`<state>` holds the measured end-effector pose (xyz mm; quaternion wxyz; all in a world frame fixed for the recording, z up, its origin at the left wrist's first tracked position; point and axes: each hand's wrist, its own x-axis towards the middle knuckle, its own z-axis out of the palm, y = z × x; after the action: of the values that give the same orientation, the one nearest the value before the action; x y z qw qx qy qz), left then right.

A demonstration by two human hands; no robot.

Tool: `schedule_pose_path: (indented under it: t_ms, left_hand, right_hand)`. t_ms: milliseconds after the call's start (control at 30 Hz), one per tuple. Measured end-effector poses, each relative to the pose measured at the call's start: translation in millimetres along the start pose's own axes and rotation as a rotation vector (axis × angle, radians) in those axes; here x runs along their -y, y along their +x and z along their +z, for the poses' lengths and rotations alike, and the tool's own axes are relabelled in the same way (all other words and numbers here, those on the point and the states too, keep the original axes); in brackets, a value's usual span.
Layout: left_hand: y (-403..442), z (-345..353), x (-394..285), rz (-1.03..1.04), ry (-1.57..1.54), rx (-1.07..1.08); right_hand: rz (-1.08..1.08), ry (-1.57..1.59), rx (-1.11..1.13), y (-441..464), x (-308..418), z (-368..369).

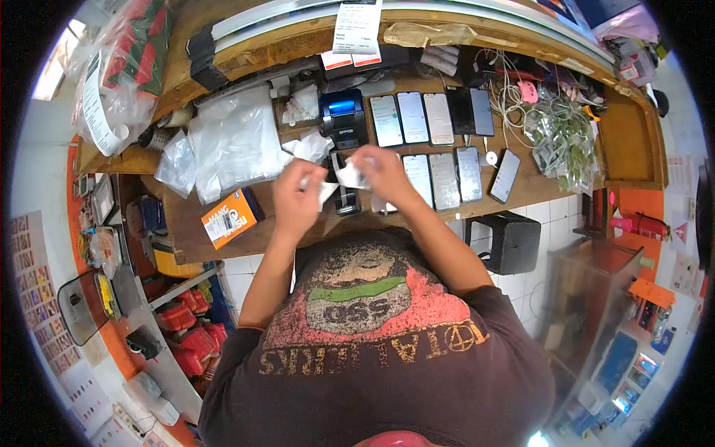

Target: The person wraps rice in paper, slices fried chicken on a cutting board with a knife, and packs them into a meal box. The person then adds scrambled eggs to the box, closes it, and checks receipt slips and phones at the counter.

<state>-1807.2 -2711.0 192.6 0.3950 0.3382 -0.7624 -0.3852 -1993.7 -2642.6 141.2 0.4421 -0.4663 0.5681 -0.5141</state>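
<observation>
My left hand (pixel 298 195) is closed on a small piece of white paper (pixel 326 194). Close beside it, my right hand (pixel 381 176) pinches another bit of white paper (pixel 348 176). Whether the two bits are joined I cannot tell. Under the hands lies a black object (pixel 347 201), partly covered by them. Just behind is a small black and blue receipt printer (pixel 344 119). Crumpled white paper (pixel 309 147) rests to the printer's left. Two rows of smartphones (pixel 412 118) lie to the right, several with lit screens; my right hand and forearm cover part of the front row.
Clear plastic bags (pixel 237 138) and an orange box (pixel 229 219) occupy the left of the wooden desk (pixel 287 242). White cables (pixel 508 100) and bagged leafy stuff (pixel 562 138) lie at right. A shelf edge (pixel 298 56) with a hanging receipt (pixel 357 26) crosses above.
</observation>
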Motion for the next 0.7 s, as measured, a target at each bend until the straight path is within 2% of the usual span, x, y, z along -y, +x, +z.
schedule_pose_path:
  t_ms: [67,100,133,167,233,267,367,433,467,533,667,700]
  left_hand:
    - [3,-17,6,-0.195,-0.189,-0.120]
    - [8,-23,9,-0.225,-0.228,-0.090]
    - [12,-27,12,-0.260,-0.266,-0.062]
    - [13,-26,13,-0.265,-0.261,-0.069]
    - [20,-19,14,-0.298,-0.326,0.178]
    - [24,-14,13,-0.265,-0.345,0.208]
    - [46,-21,6,-0.369,-0.410,0.287]
    - [68,-41,-9,-0.523,-0.454,0.508]
    - [77,-53,-10,-0.516,-0.453,0.500]
    - [97,-78,-12,-0.475,-0.229,0.659]
    - [143,-106,-35,-0.346,-0.085,0.612]
    - [160,-114,-29,-0.267,0.009,0.637]
  right_hand:
    - [0.198,-0.011,-0.273,3,-7,-22]
    - [0.296,0.166,-0.236,5,-9,-29]
    - [0.294,0.164,-0.227,8,9,-25]
    - [0.160,0.121,-0.132,7,27,-20]
    - [-0.037,-0.024,0.074,8,51,-7]
    - [-0.101,-0.049,0.205,11,58,-1]
    - [0.011,0.131,0.115,22,48,3]
    - [-0.013,0.220,-0.038,27,52,-15]
    - [0.026,0.245,-0.083,26,59,-26]
    - [-0.070,0.265,-0.184,28,57,-43]
    - [-0.108,0.370,-0.314,29,60,-53]
    - [-0.093,0.475,-0.402,32,54,-53]
